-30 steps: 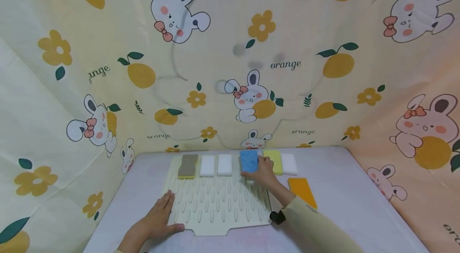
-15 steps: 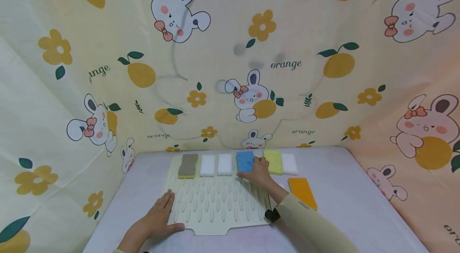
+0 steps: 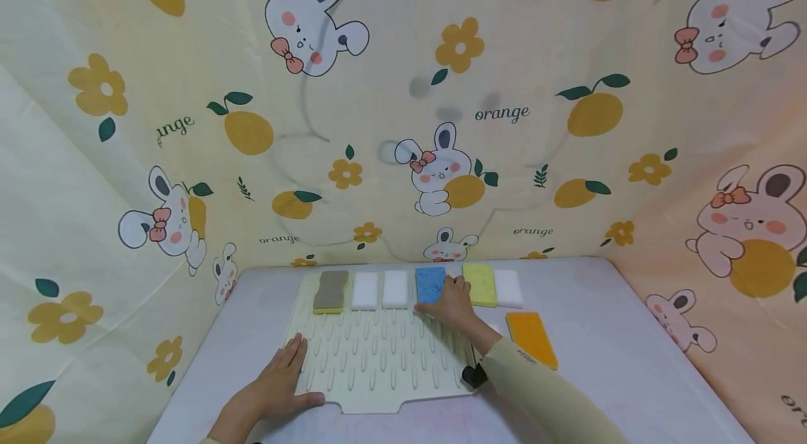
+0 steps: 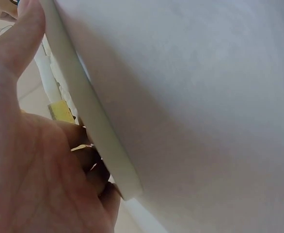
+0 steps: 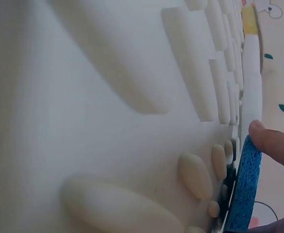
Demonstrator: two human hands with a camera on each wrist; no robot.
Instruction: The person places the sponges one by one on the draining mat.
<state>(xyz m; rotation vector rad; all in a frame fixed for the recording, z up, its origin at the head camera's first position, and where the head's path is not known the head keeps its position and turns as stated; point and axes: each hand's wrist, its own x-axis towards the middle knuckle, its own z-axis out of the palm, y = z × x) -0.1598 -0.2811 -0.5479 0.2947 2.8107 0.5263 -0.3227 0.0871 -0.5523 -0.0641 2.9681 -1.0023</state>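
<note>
My right hand [image 3: 450, 302] holds a blue sponge [image 3: 430, 284] between thumb and fingers at the back right of a cream board [image 3: 368, 400] with raised oval ridges. In the right wrist view, the blue sponge [image 5: 244, 187] appears edge-on, close above or against the ridges; contact is unclear. Left of it on the board's back part lie two white sponges [image 3: 396, 290] and a grey-and-yellow scouring sponge [image 3: 330, 291]. My left hand [image 3: 271, 384] rests at the board's front left corner, fingers extended along the side and thumb at the front edge.
Right of the board's back part sit a yellow-green sponge [image 3: 480, 284] and a white sponge [image 3: 508, 288]. An orange sponge [image 3: 532, 340] lies nearer on the pale tabletop [image 3: 605, 360]. A patterned cloth [image 3: 378, 80] closes in the back and sides.
My right hand has shifted the blue sponge slightly left, closer to the white sponges, mostly in the first half second. The left hand and the board have stayed in place.
</note>
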